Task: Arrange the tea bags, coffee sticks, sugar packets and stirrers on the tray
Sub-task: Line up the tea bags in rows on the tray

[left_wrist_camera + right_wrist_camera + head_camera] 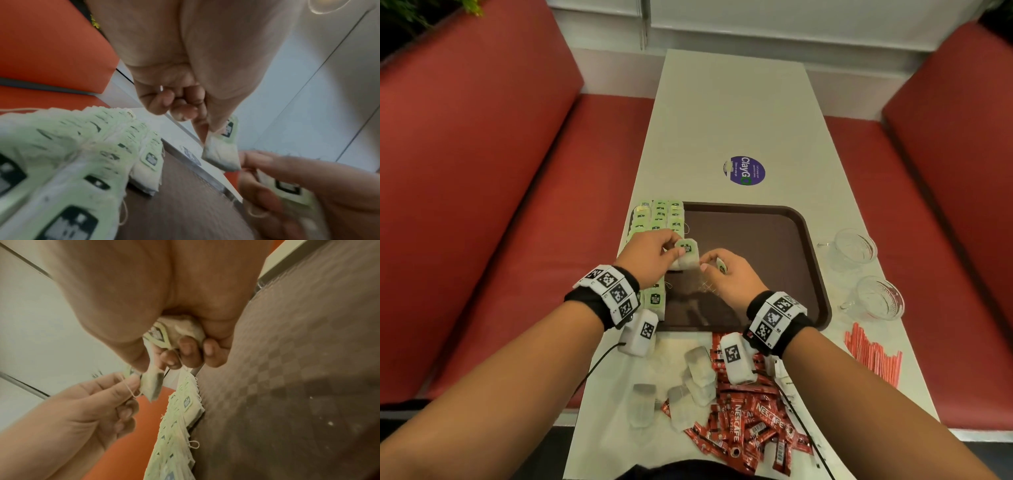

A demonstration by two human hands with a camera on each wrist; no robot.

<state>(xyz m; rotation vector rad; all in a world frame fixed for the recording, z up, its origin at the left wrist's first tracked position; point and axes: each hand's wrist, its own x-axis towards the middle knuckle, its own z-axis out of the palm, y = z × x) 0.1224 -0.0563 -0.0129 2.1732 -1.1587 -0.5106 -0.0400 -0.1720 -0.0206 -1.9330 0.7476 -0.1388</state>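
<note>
A brown tray [808,240] lies mid-table, with green-tagged tea bags [661,216] lined up in rows along its left side [82,146]. Over the tray's left part, my left hand [677,248] pinches a tea bag [686,255] between thumb and forefinger [222,154]. My right hand [709,265] pinches the same bag's other edge [151,386]. Its remaining fingers curl round a second tea bag [164,335], whose tag [721,266] sticks out above the knuckles.
Loose tea bags [698,377] and a heap of red coffee sticks [750,418] lie on the table in front of the tray. Red-and-white stirrers [873,353] and two glass cups [856,250] sit to the right. Red benches flank the table.
</note>
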